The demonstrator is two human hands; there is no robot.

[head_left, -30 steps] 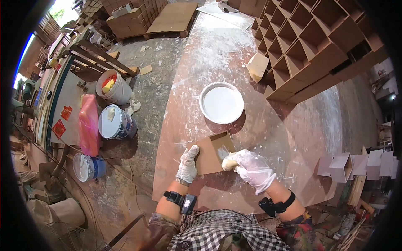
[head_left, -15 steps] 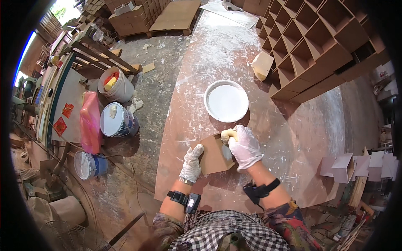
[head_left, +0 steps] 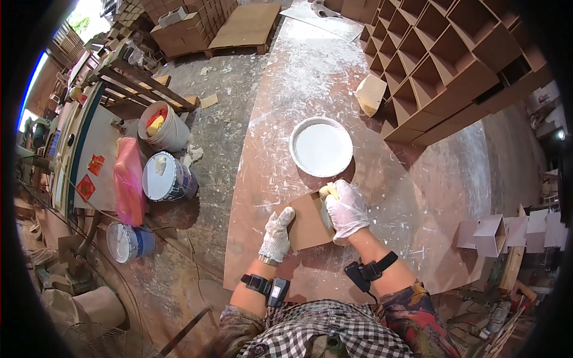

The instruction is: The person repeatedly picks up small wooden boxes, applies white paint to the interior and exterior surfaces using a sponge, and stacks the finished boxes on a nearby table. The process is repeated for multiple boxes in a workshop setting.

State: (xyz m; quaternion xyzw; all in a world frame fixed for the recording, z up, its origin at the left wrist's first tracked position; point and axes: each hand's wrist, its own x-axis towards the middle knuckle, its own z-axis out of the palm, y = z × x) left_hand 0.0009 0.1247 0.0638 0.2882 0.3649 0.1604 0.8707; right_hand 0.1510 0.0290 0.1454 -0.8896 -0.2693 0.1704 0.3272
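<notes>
A brown fibreboard box (head_left: pixel 309 224) is tilted over the table, close in front of me. My left hand (head_left: pixel 277 232), in a white knitted glove, grips its left side with the thumb up along the edge; its other fingers are mostly hidden. At the box's right side is my right hand (head_left: pixel 347 210), in a white glove with a thin clear cover. It is closed on a pale yellow, sponge-like pad (head_left: pixel 329 191), which sits against the box's far right edge. Just beyond stands a round white tub (head_left: pixel 322 147) of white paste.
The paste-smeared table (head_left: pixel 262 179) carries a stack of brown compartment boxes (head_left: pixel 427 77) at the far right, with a cream block (head_left: pixel 371 95) beside it. Small open boxes (head_left: pixel 490 234) stand right. Buckets (head_left: pixel 170 178) and a pink plastic bag (head_left: pixel 128 179) are left.
My right hand and the pad have shifted slightly along the box's right side. The box has turned a little, showing more of its broad brown face. My left hand keeps its grip.
</notes>
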